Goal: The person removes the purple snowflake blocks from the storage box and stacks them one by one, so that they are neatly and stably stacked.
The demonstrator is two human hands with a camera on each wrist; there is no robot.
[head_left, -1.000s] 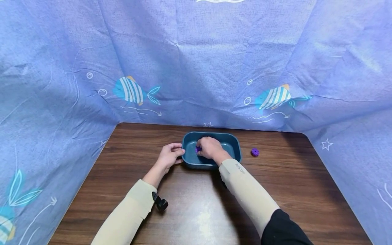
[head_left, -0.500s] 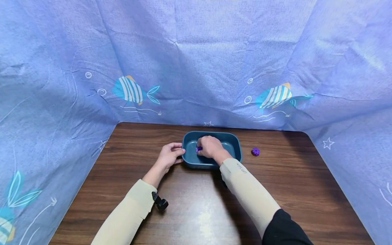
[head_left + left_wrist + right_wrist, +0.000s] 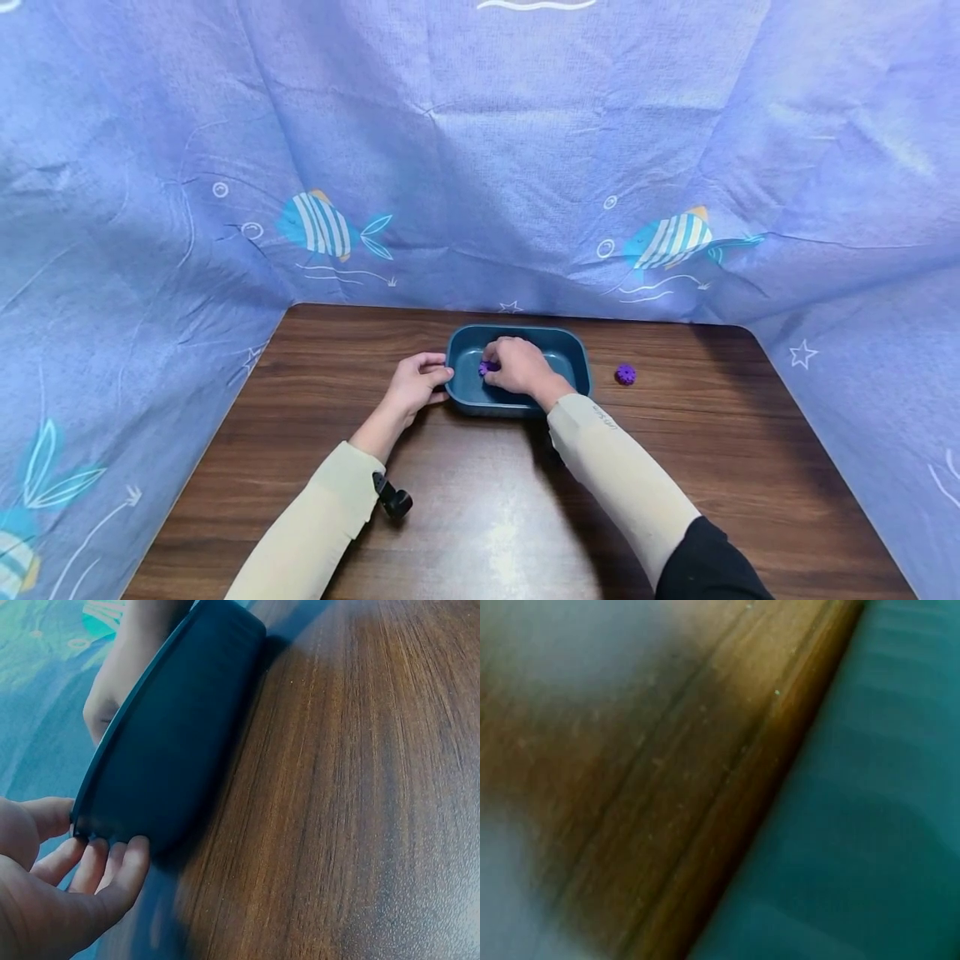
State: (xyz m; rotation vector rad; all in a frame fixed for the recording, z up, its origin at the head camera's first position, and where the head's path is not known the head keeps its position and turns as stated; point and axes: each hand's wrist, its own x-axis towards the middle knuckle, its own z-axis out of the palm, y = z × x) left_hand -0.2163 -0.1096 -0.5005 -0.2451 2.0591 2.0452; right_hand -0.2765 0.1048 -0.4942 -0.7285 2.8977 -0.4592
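A dark teal rectangular box (image 3: 558,337) with rounded corners sits upright on the table. My left hand (image 3: 414,383) pinches its left end; in the left wrist view the thumb is at the rim and the fingertips (image 3: 139,847) press the outer wall. My right hand (image 3: 517,364) reaches inside the box, fingers curled round a small purple flower-shaped piece (image 3: 485,367) near the floor at the left. That piece is partly hidden by the fingers. The right wrist view shows the box's outer wall (image 3: 870,825), blurred, but not the hand.
Another purple flower-shaped piece (image 3: 626,374) lies on the wooden table (image 3: 720,467) just right of the box. Behind the table hangs a blue cloth (image 3: 510,183) with fish prints, also drawn along both sides.
My right wrist and forearm have shifted slightly to the right, and slightly more of the purple piece shows between the fingers. The left hand and box stay in place.
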